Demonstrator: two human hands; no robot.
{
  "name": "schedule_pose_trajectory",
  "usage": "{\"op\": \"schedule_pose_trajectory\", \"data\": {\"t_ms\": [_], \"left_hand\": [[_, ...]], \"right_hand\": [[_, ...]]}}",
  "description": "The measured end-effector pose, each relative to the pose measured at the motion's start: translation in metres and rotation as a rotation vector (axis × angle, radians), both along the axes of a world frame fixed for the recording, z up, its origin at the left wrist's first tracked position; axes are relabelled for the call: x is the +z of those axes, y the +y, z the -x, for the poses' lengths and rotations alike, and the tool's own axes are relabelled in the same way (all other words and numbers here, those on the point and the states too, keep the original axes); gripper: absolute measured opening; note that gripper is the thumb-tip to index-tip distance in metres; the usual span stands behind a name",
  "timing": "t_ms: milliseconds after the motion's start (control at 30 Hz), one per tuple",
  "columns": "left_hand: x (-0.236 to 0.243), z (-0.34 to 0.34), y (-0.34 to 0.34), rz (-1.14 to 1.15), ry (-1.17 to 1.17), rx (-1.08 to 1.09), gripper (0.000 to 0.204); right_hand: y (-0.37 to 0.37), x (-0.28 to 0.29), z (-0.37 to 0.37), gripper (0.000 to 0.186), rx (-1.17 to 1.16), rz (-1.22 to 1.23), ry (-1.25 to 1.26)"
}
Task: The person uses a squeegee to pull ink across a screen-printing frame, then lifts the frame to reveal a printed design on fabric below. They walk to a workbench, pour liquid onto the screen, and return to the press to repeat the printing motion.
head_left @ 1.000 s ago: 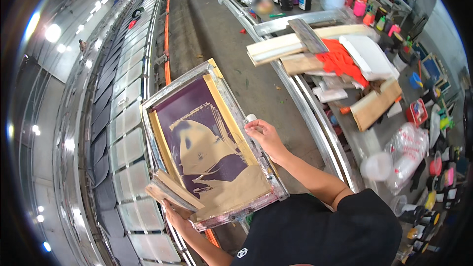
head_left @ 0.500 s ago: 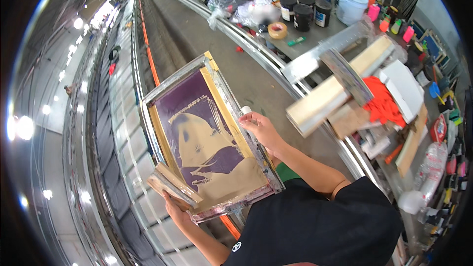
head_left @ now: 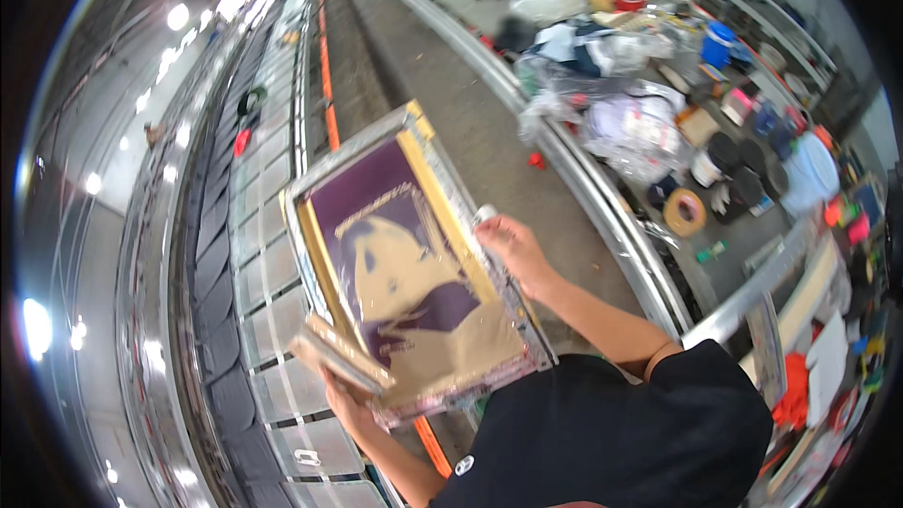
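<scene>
I carry a screen-printing frame with metal rails, yellowish tape, purple mesh and tan ink smeared across its middle and lower end. My left hand is closed at the lower left corner, gripping the frame and a wooden squeegee that lies diagonally over that corner. My right hand is closed on the right rail, fingers at a small white fitting. The image is slightly blurred, so the exact grip of each finger is unclear.
A long rail table with glassy platens runs along my left, beside an orange rail. A walkway extends ahead. To my right, a cluttered bench holds plastic bags, dark tubs, a pale blue bucket, tape and red cloth.
The view has shifted along the bench, whose items now appear farther right and lower. The screen frame and squeegee have stayed in my hands, moving slightly rightward in the picture.
</scene>
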State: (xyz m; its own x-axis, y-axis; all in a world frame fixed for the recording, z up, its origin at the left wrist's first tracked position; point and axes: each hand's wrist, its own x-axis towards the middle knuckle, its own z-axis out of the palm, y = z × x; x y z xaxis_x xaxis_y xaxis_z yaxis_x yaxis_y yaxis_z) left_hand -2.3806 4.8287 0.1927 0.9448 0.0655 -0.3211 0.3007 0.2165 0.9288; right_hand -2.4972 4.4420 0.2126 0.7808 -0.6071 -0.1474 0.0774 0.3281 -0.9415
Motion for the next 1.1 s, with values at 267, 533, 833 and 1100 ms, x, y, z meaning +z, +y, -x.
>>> {"op": "schedule_pose_trajectory", "data": {"t_ms": [267,533,833,1100], "left_hand": [[0.008,-0.288,-0.16,0.039,-0.062,-0.115,0.067],[0.017,-0.53,-0.306,-0.028,-0.045,-0.275,0.068],[0.026,-0.753,-0.45,-0.012,-0.118,-0.174,0.061],[-0.034,-0.907,-0.518,0.033,-0.063,-0.071,0.067]], "right_hand": [[-0.142,0.019,-0.243,0.021,-0.125,-0.003,-0.039],[-0.248,-0.006,-0.41,0.019,-0.28,-0.052,-0.03],[-0.397,0.017,-0.659,0.017,-0.289,-0.042,-0.106],[-0.509,-0.02,-0.878,0.019,-0.109,-0.041,-0.005]]}}
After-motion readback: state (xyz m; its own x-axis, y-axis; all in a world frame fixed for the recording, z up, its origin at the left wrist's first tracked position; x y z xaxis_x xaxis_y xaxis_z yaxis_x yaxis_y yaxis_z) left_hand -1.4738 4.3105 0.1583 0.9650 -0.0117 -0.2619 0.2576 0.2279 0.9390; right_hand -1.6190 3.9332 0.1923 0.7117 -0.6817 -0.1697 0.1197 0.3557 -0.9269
